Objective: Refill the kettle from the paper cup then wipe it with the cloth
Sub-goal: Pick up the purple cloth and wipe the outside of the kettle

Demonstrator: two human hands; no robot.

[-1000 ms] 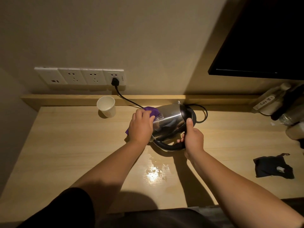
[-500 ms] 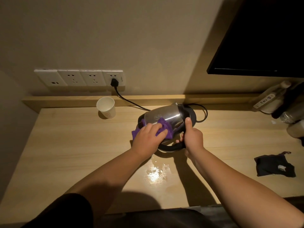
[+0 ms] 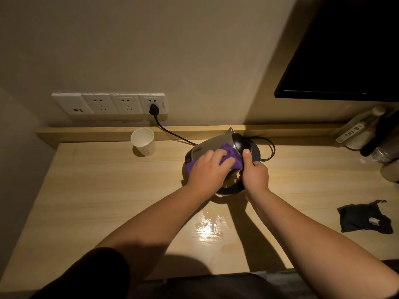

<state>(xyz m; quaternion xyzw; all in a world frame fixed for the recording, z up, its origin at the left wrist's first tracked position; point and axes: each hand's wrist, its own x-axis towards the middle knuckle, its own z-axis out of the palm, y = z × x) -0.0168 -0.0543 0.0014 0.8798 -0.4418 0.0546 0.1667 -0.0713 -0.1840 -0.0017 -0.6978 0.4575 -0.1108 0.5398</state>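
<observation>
At the centre of the wooden desk (image 3: 90, 190), the left hand (image 3: 208, 169) lies flat, fingers curled over the purple cloth (image 3: 230, 157), pressing it against the steel flank of the kettle (image 3: 212, 145). The cloth is pinned between palm and metal; its edges show at 12 o'clock and 9 o'clock of the hand. The right hand (image 3: 254, 173), at 3 o'clock of the left hand and just beside it, is closed around the kettle's black handle, thumb extended up toward the lid end. The kettle is tilted, spout pointing to 12 o'clock, its lower edge over the desk near the black base (image 3: 255, 151); whether it touches the base cannot be told.

The paper cup (image 3: 143, 141) stands upright at 10 o'clock of the kettle, apart from it, against the rear ledge. A black cord (image 3: 170, 131) runs from the wall socket strip (image 3: 110, 103) at 11 o'clock down toward the kettle. A wet patch (image 3: 208, 226) glistens on the desk at 6 o'clock of the kettle, between the forearms. A dark pouch (image 3: 364, 219) lies at 4 o'clock, well apart. A dark screen (image 3: 345, 50) hangs at 2 o'clock.
</observation>
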